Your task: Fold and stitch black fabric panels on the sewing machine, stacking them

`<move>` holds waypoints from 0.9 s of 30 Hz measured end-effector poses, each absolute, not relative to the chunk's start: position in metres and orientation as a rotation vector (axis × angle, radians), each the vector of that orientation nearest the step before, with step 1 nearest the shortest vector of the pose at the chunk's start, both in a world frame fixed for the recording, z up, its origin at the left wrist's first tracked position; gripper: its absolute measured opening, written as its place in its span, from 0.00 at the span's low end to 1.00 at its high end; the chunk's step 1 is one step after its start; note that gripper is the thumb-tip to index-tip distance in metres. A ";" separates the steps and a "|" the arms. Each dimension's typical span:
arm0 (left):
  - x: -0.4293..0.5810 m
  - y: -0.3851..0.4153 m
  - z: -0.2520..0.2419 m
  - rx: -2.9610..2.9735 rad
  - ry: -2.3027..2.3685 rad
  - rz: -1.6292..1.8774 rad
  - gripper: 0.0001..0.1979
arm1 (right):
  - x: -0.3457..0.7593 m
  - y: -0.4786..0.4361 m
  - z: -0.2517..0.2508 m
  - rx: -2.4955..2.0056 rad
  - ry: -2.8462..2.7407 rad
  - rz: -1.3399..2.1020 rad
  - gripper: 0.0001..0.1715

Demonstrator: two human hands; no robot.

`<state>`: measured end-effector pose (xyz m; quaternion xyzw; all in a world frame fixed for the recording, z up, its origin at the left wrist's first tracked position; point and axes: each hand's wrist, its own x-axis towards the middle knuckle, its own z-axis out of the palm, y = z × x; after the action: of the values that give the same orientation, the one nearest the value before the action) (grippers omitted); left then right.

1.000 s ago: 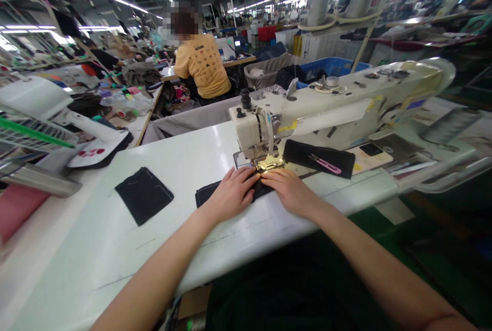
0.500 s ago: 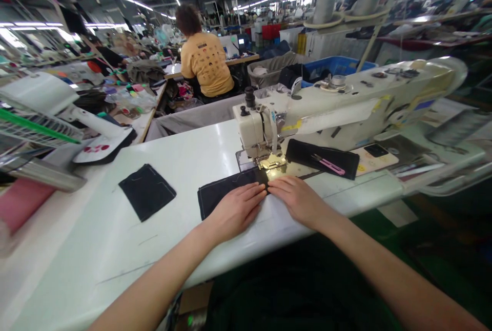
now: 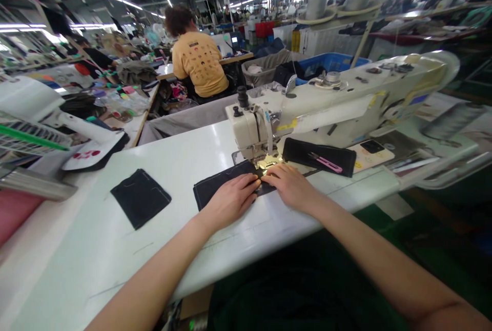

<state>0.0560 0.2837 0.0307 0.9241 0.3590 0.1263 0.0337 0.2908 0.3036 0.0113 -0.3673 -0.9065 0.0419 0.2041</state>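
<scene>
dark cloth piece [image 3: 215, 187] lies flat on the worktop [image 3: 172, 146], one end at the presser foot [image 3: 269, 163] just beyond the fingertips. left hand [image 3: 230, 199] and right hand [image 3: 292, 187] press it, palms flat, gripping nothing. judged step: aligning at the needle; feeding calls for even, straight pressure.

A black fabric panel [image 3: 216, 187] lies flat on the table [image 3: 184, 149] — right end at the presser foot [image 3: 266, 163].
</scene>
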 end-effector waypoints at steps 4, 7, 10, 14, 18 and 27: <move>0.054 0.294 0.031 2.816 1.127 0.406 0.19 | 0.286 0.312 0.013 -1.076 -2.552 0.073 0.19; 0.052 0.302 0.029 2.810 1.154 0.404 0.20 | 0.283 0.315 0.014 -1.101 -2.555 0.049 0.18; 0.050 0.308 0.026 2.808 1.176 0.404 0.20 | 0.282 0.316 0.014 -1.114 -2.550 0.045 0.18; 0.049 0.311 0.024 2.817 1.199 0.400 0.21 | 0.285 0.313 0.013 -1.109 -2.530 0.051 0.18; 0.050 0.310 0.025 2.807 1.211 0.419 0.21 | 0.286 0.304 0.009 -1.120 -2.505 0.077 0.19; 0.052 0.307 0.023 2.801 1.257 0.412 0.21 | 0.284 0.295 -0.004 -1.102 -2.376 0.111 0.23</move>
<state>0.0516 0.3073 0.0227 0.9040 0.4057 0.1329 0.0218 0.2843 0.2948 -0.0038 -0.4061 -0.8759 0.0410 0.2571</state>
